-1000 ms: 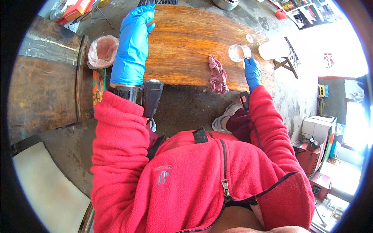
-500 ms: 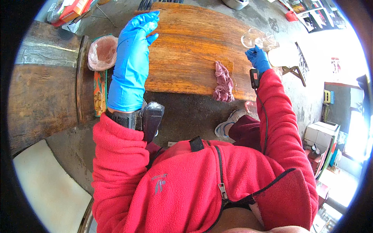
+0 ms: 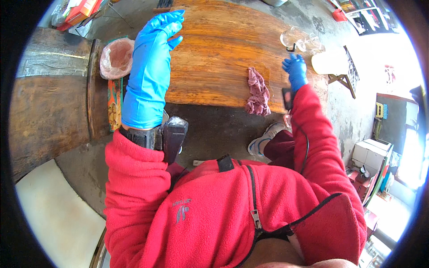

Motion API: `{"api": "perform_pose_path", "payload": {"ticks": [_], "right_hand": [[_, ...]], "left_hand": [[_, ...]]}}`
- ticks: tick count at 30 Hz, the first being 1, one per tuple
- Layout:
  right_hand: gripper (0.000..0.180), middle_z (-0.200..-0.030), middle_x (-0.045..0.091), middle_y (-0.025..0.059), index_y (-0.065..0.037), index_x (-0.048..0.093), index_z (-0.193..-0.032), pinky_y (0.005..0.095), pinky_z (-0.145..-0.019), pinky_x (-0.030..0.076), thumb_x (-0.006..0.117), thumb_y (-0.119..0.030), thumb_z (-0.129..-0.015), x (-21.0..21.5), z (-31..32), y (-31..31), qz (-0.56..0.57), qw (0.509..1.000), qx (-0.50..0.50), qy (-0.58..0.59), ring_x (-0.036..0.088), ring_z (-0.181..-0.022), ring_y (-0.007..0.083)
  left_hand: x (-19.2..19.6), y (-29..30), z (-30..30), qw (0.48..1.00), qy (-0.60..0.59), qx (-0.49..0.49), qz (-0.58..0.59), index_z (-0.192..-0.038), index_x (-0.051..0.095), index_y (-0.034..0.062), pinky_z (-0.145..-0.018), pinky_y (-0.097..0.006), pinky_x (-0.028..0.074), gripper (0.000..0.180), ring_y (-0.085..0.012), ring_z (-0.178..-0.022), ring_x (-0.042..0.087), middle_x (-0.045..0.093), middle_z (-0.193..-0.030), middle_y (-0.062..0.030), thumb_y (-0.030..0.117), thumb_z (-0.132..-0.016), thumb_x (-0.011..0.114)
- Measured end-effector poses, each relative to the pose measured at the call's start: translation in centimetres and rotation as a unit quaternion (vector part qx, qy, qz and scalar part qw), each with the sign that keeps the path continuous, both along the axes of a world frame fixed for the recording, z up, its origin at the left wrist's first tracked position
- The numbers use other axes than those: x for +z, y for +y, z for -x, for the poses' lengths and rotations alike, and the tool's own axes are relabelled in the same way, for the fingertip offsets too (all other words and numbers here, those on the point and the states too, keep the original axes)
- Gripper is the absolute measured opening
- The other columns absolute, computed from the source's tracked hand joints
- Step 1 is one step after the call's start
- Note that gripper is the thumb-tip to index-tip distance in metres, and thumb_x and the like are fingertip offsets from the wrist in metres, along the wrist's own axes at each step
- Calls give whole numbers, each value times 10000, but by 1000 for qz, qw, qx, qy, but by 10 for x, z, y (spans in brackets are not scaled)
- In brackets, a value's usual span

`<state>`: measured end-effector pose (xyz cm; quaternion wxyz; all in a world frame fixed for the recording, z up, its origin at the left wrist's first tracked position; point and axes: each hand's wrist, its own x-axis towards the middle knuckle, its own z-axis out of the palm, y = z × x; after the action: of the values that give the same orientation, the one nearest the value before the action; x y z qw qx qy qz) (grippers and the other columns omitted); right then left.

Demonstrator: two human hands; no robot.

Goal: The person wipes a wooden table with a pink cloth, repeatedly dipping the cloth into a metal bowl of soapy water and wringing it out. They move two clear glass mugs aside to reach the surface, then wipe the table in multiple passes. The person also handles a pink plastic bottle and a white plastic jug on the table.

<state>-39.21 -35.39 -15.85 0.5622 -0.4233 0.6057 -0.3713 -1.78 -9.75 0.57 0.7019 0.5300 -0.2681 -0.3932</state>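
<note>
My left hand [image 3: 161, 33], in a blue glove, hovers over the left end of the wooden table [image 3: 219, 53]. Its fingers stretch forward with the thumb apart, and nothing shows in it. Toward the table's right end is my gloved right hand [image 3: 295, 69], its fingers apart. Just beyond its fingertips lies a small dark curved thing [image 3: 291, 48], whose kind I cannot make out. Clear glass vessels [image 3: 306, 41] stand beside that thing. A white rounded object [image 3: 326, 63] is to the right of the hand. Between my hands lies a crumpled pink cloth [image 3: 258, 94] near the front edge.
A bin with a pink plastic liner [image 3: 117, 58] stands left of the table. Farther left is a dark wooden surface [image 3: 53, 98], with a pale board [image 3: 58, 214] below it. A folding stand [image 3: 346, 78] is on the right, and a red container [image 3: 339, 15] sits at the far right.
My right hand has drawn back a little from the glass vessels and its fingers have spread. The dark curved thing now shows beyond them. My left hand has barely moved.
</note>
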Motion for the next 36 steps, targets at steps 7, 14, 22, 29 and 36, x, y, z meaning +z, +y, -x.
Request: {"api": "perform_pose_path", "payload": {"ticks": [7, 14, 22, 29, 36], "right_hand": [[659, -1511, 369, 164, -161, 517, -1390, 450, -1088, 370, 739, -193, -771, -14, -25, 190, 426, 677, 366, 476, 384, -1369, 362], [450, -1420, 492, 180, -51, 505, -1376, 337, -1077, 376, 557, -129, -936, -30, 26, 136, 372, 792, 153, 459, 473, -1308, 302], [496, -1486, 454, 79, -114, 457, -1449, 327, -1166, 258, 448, -60, -955, -35, -93, 171, 428, 676, 477, 363, 348, -1412, 209], [366, -1212, 591, 132, -100, 557, -1298, 334, -1024, 405, 479, -102, -941, -18, -57, 101, 119, 979, 133, 101, 557, -1108, 268], [531, -1464, 438, 125, -67, 454, -1420, 356, -1184, 230, 408, 31, -900, -21, -135, 135, 107, 938, 329, -30, 400, -1332, 274]], "left_hand": [[-1, -4, -1, 1000, 15, 3, 4, -1177, 672, 119, -860, -294, 509, 257, -146, -1060, 618, 678, -1158, -28, 126, -931, 597], [-3, 4, -6, 1000, 8, 3, 23, -1174, 673, 115, -868, -302, 511, 255, -160, -1071, 622, 673, -1175, -37, 135, -930, 602], [1, 5, -5, 1000, 7, -17, 2, -1215, 637, 92, -911, -314, 508, 283, -160, -1102, 613, 653, -1218, -44, 91, -935, 594], [3, 13, -4, 1000, 11, -2, 18, -1162, 688, 125, -872, -299, 511, 259, -139, -1054, 622, 677, -1152, -31, 112, -912, 622], [4, 9, -2, 1000, 7, -3, 10, -1184, 666, 112, -885, -304, 514, 268, -145, -1071, 619, 669, -1177, -31, 104, -923, 609]]}}
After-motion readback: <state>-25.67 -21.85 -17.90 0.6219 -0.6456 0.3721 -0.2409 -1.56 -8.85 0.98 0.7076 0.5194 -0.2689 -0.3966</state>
